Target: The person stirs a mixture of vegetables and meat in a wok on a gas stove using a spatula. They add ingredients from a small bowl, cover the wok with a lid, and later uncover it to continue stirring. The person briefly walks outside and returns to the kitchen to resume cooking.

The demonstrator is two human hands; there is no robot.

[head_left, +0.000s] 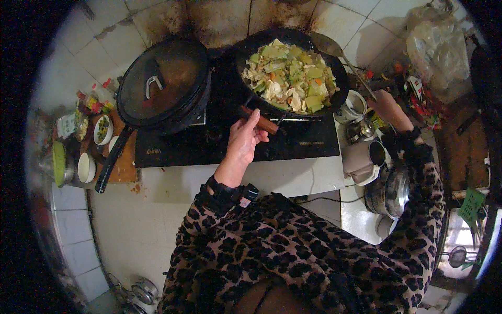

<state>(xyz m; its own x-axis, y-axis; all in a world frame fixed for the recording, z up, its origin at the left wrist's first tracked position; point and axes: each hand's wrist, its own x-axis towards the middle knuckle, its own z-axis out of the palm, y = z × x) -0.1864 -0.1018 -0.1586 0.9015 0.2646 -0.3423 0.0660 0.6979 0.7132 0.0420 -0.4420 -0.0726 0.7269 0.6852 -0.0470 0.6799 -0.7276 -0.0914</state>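
A dark wok (342, 99) full of sliced green vegetables, pale yellow pieces and bits of orange (293, 78) sits on the right side of the black cooktop (235, 149). My left hand (244, 140) is closed at its short brown wooden handle (267, 125), thumb laid along it. To the right of the wok, my right hand (389, 110) grips the long thin handle of a metal wok spatula (361, 78). The spatula's broad head (325, 44) is over the wok's far right rim, apart from the food.
A black lidded pan (172, 63) stands on the cooktop's left, its long handle (112, 159) jutting toward me. Bowls (87, 167) and a wooden board (125, 162) lie farther left. At right are a beige jug (361, 159), a metal pot (389, 193) and a hanging plastic bag (439, 47).
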